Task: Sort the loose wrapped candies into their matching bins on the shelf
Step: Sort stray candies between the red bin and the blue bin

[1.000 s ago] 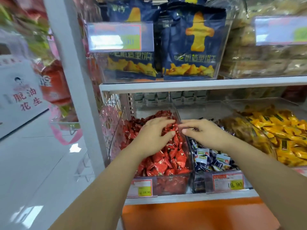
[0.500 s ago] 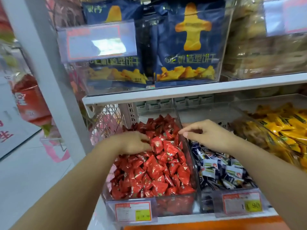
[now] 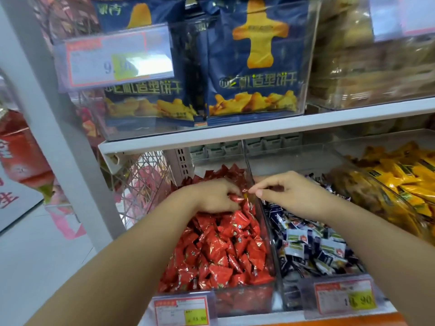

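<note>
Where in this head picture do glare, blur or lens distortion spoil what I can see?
Head view, upper left: glare whitens the upper price tag and hides part of its number. Head view, left: the white shelf post leans and bows from wide-angle distortion. Head view, top right: the clear bin is smeared by blur, while the red candies look sharp.

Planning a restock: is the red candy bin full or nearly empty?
Full: red candies fill the clear bin, heaped close to its side rim.

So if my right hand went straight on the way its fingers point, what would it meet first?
Probably the red candy your left hand holds, just across the clear divider; depth is unclear.
</note>
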Tool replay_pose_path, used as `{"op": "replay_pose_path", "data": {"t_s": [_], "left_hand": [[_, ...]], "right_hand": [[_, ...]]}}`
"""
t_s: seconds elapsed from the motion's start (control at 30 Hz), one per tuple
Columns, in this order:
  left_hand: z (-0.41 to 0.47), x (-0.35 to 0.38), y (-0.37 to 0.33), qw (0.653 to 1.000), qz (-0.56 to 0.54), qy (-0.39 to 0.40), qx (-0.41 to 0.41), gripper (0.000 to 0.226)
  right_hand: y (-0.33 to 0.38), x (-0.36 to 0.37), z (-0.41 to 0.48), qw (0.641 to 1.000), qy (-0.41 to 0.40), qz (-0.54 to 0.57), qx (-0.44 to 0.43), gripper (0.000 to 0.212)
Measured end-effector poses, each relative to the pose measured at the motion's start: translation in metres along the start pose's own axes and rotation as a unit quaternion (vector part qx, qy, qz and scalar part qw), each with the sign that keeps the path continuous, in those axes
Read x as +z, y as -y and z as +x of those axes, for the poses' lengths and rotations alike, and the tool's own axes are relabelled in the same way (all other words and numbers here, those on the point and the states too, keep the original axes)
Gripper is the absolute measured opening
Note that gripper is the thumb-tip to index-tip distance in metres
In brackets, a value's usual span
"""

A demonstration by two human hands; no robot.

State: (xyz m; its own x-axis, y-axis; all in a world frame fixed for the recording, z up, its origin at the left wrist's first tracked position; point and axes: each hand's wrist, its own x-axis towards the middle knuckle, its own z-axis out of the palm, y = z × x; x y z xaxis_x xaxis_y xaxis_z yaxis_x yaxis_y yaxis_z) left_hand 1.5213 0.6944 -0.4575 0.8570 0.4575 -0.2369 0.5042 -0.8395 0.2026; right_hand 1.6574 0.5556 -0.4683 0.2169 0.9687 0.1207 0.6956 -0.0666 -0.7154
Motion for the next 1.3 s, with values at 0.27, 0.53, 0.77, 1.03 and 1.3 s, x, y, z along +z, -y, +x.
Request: {"op": "replay_pose_path", "data": {"t_s": [0.27,0.53,0.77,1.03,1.3], "left_hand": [[-0.056,-0.005,0.011,0.998,0.050,0.036,-0.015,0.035],[-0.053,-0.029,-0.005,0.999,-0.003,-0.041,-0.033,0.031],[0.003,-0.001,-0.010,0.997,0.042,0.054,-0.024,0.068],[0.013,0.003,-0.001,1.000,-0.006,0.017,-0.011,0.068],[0.009,0.011,0.005,0.996,-0.073,-0.059,0.012,0.048]], "right_hand": [[0.003,0.001,-0.003,1.000,0.012,-0.006,0.000,0.019],[0.006,0.002,-0.003,1.000,0.004,-0.016,0.008,0.018],[0.004,0.002,-0.003,1.000,0.012,0.008,0.005,0.016],[0.004,0.001,-0.003,1.000,0.015,0.022,0.002,0.017],[0.006,0.002,-0.004,1.000,0.017,0.016,0.000,0.016]]}}
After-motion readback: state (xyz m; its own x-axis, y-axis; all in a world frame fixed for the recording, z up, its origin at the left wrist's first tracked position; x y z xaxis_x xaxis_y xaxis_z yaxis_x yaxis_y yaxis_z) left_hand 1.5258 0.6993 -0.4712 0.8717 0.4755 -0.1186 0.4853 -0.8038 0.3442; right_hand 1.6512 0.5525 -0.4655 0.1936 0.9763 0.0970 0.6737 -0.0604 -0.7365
